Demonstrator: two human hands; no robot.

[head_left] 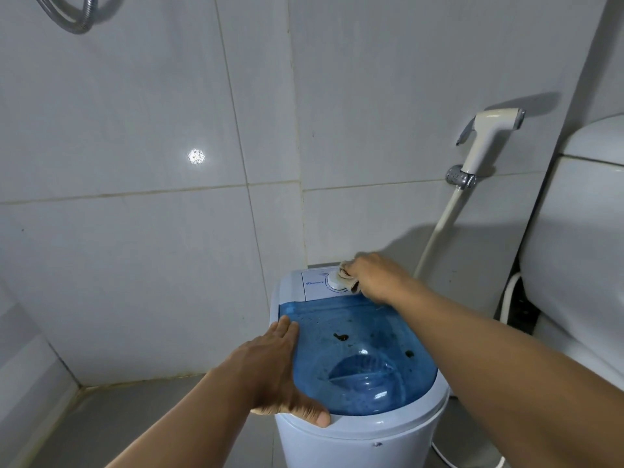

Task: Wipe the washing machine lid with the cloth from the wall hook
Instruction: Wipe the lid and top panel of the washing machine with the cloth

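Observation:
A small white washing machine (354, 444) stands against the tiled wall, topped by a translucent blue lid (358, 359) with dark spots on it. My left hand (270, 369) lies flat on the lid's left edge, fingers extended, thumb over the front rim. My right hand (374, 276) is at the back control panel, closed on a small beige cloth (345, 274) pressed against the white dial (337, 283).
A white bidet sprayer (486, 140) hangs on the wall to the right, its hose running down behind the machine. A white toilet tank (580, 231) stands at far right. A metal shower hose (67, 18) loops at top left. Grey floor lies to the left.

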